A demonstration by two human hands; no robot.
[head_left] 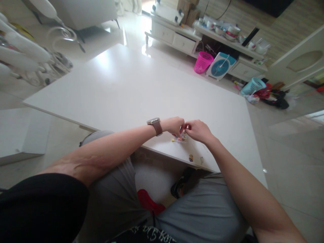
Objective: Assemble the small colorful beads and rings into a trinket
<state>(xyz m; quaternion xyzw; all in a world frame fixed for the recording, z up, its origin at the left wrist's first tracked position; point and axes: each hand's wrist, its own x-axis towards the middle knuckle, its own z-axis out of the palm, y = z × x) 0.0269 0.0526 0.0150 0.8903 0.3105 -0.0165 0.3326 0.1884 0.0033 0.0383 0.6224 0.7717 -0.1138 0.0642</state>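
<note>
My left hand [175, 125], a watch [155, 125] on its wrist, is closed in a pinch above the near part of the white table [152, 87]. From under its fingers shows a small clear sheet with colourful stickers [179, 138]. My right hand [198, 130] meets it fingertip to fingertip, thumb and index pressed together; whatever lies between them is too small to make out. Closer to the table's front edge lies a small yellow and blue cartoon figure sticker [191, 158]. To its right is a small pale, see-through piece [201, 160].
My knees are beneath the table's near edge. Beyond the table stand a pink basket [203, 62], a blue and white box fan [220, 65] and a light blue basket [253, 86] before a long white cabinet [186, 44]. White chairs [22, 47] stand at the left.
</note>
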